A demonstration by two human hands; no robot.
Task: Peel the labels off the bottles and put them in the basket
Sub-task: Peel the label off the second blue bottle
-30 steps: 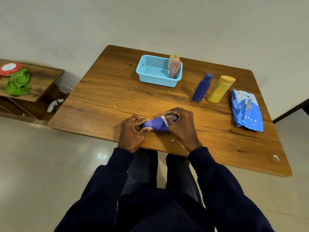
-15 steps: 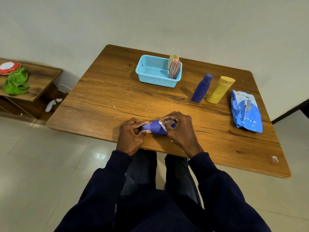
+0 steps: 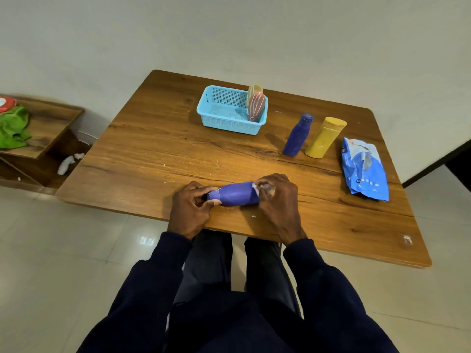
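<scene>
A long purple plastic bottle (image 3: 237, 194) lies on its side on the brown wooden table (image 3: 153, 154), close to the table's near edge at 6 o'clock. The left hand (image 3: 190, 212) pinches the thin cap end with its thumb and curled fingers. The right hand (image 3: 279, 200) curls over the fat end and pinches a whitish torn label (image 3: 265, 188) there. Both hands sit just inside the near edge, and the floor shows right below them.

From the hands, bare wood runs out to the left edge at 9 o'clock. More bare wood runs up toward 12 o'clock, as far as the light blue plastic basket (image 3: 229, 126). A pink striped bottle (image 3: 256, 107) and a cream bottle (image 3: 253, 89) stand in the basket's right corner.

At 1 o'clock a second purple bottle (image 3: 297, 136) stands just beside a yellow plastic bottle (image 3: 325, 138), well apart from the hands. At 3 o'clock a crumpled blue plastic bag (image 3: 364, 169) lies near the right edge. A tiny white scrap (image 3: 253, 216) lies on the wood just below the bottle.

Off the table at 9 o'clock is a low wooden shelf (image 3: 51, 123) with a green cloth (image 3: 12, 128) on top
</scene>
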